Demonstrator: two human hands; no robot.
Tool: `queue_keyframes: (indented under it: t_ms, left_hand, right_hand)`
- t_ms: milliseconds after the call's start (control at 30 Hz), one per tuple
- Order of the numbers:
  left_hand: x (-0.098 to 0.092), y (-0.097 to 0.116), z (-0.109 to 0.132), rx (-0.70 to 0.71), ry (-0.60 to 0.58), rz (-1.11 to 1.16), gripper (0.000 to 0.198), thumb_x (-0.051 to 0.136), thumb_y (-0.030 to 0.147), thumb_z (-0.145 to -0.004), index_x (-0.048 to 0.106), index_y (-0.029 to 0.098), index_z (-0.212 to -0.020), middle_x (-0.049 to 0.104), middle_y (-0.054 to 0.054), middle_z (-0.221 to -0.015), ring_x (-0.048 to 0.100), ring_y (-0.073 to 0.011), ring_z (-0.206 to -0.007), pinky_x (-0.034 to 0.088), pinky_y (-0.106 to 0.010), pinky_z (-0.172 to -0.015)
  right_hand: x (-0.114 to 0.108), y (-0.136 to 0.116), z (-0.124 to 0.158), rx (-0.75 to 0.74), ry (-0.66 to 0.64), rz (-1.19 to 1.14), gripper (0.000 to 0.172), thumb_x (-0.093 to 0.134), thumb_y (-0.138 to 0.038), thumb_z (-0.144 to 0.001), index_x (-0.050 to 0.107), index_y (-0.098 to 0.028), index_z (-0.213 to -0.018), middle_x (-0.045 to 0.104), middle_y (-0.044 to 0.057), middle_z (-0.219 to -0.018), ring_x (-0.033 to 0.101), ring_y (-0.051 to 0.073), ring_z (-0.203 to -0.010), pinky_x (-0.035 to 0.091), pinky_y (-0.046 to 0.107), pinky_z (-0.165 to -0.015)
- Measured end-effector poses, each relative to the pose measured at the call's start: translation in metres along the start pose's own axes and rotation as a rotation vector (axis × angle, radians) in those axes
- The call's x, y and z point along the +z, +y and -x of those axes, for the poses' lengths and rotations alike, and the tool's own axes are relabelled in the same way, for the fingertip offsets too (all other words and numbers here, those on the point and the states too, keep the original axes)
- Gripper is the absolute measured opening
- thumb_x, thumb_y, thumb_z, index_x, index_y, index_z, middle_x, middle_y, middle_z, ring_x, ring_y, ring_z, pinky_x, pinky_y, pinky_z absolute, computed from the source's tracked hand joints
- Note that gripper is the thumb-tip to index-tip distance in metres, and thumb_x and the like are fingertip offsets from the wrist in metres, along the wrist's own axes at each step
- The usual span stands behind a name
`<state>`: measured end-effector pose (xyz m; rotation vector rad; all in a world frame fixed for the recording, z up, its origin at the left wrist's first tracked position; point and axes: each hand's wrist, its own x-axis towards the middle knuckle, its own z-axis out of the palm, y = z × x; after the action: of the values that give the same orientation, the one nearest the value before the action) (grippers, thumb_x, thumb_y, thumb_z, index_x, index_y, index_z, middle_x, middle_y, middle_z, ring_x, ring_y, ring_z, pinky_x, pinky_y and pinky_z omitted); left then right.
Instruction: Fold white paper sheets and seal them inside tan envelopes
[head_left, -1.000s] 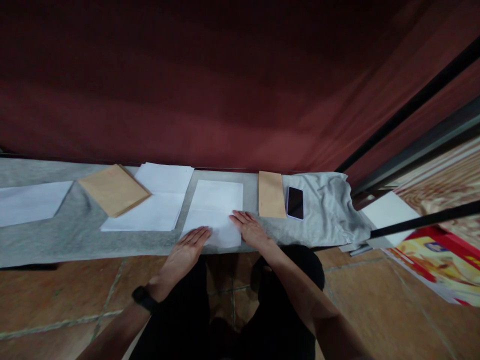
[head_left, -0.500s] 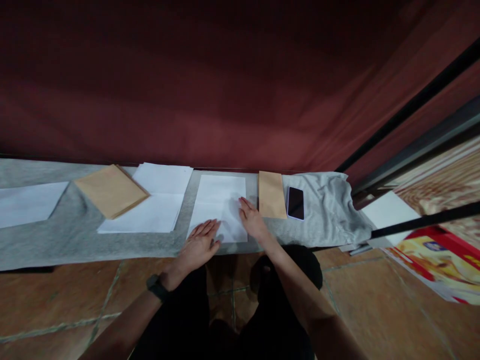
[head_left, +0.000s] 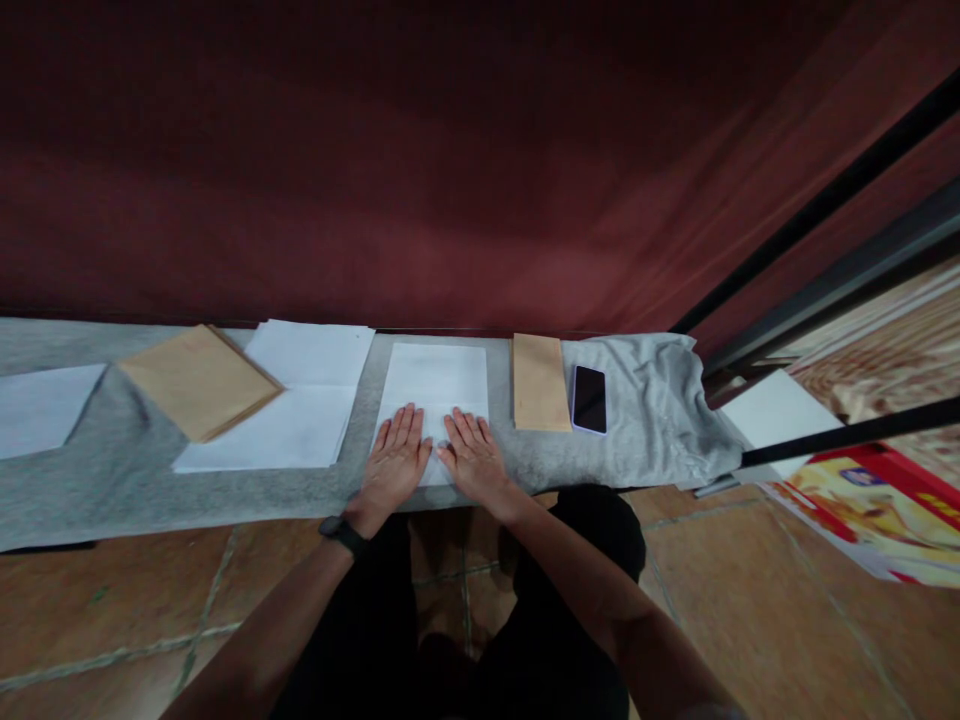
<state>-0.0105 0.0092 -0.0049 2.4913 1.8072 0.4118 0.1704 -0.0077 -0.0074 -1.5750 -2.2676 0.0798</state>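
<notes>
A white sheet of paper (head_left: 437,378) lies on a grey cloth (head_left: 225,480) in front of me. My left hand (head_left: 395,463) and my right hand (head_left: 470,458) both rest flat on the sheet's near half, side by side, fingers stretched out and almost touching. A black watch sits on my left wrist. Just right of the sheet lies a narrow brown envelope (head_left: 539,395), with a dark phone (head_left: 589,399) beside it.
Left of the sheet are a stack of white papers (head_left: 289,415), a pile of brown envelopes (head_left: 197,381) and another white sheet (head_left: 41,408). A red curtain hangs behind. A white pad (head_left: 775,412), black bars and a colourful poster (head_left: 877,510) lie right. Tiled floor below.
Both hands moved together onto the near half of the white sheet; the right hand drew back from the sheet's right edge, the left slid up onto the paper.
</notes>
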Motion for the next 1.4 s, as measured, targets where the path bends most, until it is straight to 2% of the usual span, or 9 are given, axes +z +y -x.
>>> queue_keyframes:
  t_ms: [200,500,700,833,967,1100,1233,1400]
  left_hand:
    - [-0.001,-0.01,0.006,-0.092,0.06,0.019,0.07,0.028,0.045,-0.103,0.036,-0.001,-0.155,0.032,-0.024,-0.163,0.029,-0.0347,-0.154,0.024,-0.053,-0.125]
    - [0.0,-0.009,0.012,-0.139,0.123,0.037,0.073,0.034,0.049,-0.102,0.032,0.002,-0.158,0.032,-0.025,-0.163,0.027,-0.0346,-0.155,0.024,-0.055,-0.125]
    - [0.002,-0.009,0.012,-0.145,0.115,0.053,0.074,0.036,0.048,-0.101,0.03,0.003,-0.159,0.03,-0.024,-0.164,0.025,-0.0355,-0.155,0.025,-0.057,-0.125]
    - [0.002,-0.009,0.012,-0.14,0.125,0.08,0.073,0.036,0.047,-0.101,0.028,0.006,-0.16,0.029,-0.022,-0.165,0.026,-0.0362,-0.155,0.026,-0.06,-0.124]
    - [0.0,-0.008,0.012,-0.145,0.119,0.05,0.072,0.036,0.047,-0.101,0.029,0.005,-0.159,0.031,-0.023,-0.164,0.027,-0.0357,-0.155,0.026,-0.058,-0.124]
    - [-0.006,-0.008,0.011,-0.109,0.094,-0.01,0.069,0.033,0.044,-0.103,0.034,0.002,-0.157,0.034,-0.024,-0.162,0.027,-0.0351,-0.154,0.022,-0.057,-0.126]
    - [-0.007,-0.002,-0.004,-0.049,0.082,-0.027,0.064,0.028,0.038,-0.104,0.035,0.003,-0.157,0.035,-0.022,-0.163,0.028,-0.0313,-0.155,0.021,-0.053,-0.127]
    - [0.005,0.009,-0.051,0.049,-0.032,0.022,0.061,0.026,0.031,-0.102,0.037,0.006,-0.156,0.037,-0.017,-0.163,0.026,-0.0261,-0.156,0.023,-0.048,-0.127]
  right_hand:
    - [0.004,0.0,0.004,0.067,0.017,0.03,0.064,0.048,-0.048,-0.105,0.039,-0.009,-0.156,0.036,0.017,-0.164,0.033,0.029,-0.152,0.026,0.048,-0.125]
    - [0.0,-0.003,0.005,0.189,-0.032,0.058,0.075,0.045,-0.053,-0.104,0.032,-0.002,-0.158,0.033,0.023,-0.163,0.033,0.033,-0.152,0.026,0.05,-0.125]
    - [-0.01,-0.002,0.003,0.229,-0.114,0.065,0.068,0.045,-0.045,-0.105,0.036,-0.002,-0.157,0.031,0.022,-0.164,0.035,0.033,-0.151,0.025,0.05,-0.125]
    - [-0.018,0.006,-0.01,0.21,-0.145,0.051,0.06,0.044,-0.041,-0.105,0.043,-0.007,-0.155,0.038,0.019,-0.161,0.038,0.034,-0.15,0.025,0.055,-0.124]
    - [-0.025,0.017,-0.037,0.132,-0.204,0.008,0.055,0.04,-0.04,-0.107,0.044,-0.015,-0.155,0.036,0.011,-0.164,0.035,0.028,-0.152,0.026,0.05,-0.125]
    - [-0.023,0.023,-0.054,0.101,-0.17,-0.013,0.055,0.037,-0.037,-0.108,0.04,-0.014,-0.157,0.035,0.011,-0.164,0.033,0.025,-0.153,0.026,0.046,-0.126]
    - [-0.013,0.022,-0.058,0.056,-0.123,-0.036,0.055,0.037,-0.035,-0.107,0.04,-0.012,-0.157,0.032,0.01,-0.166,0.031,0.025,-0.154,0.023,0.045,-0.128]
    - [-0.002,0.026,-0.066,0.067,-0.116,-0.055,0.053,0.034,-0.032,-0.107,0.042,-0.013,-0.156,0.033,0.008,-0.165,0.032,0.023,-0.154,0.024,0.042,-0.128]
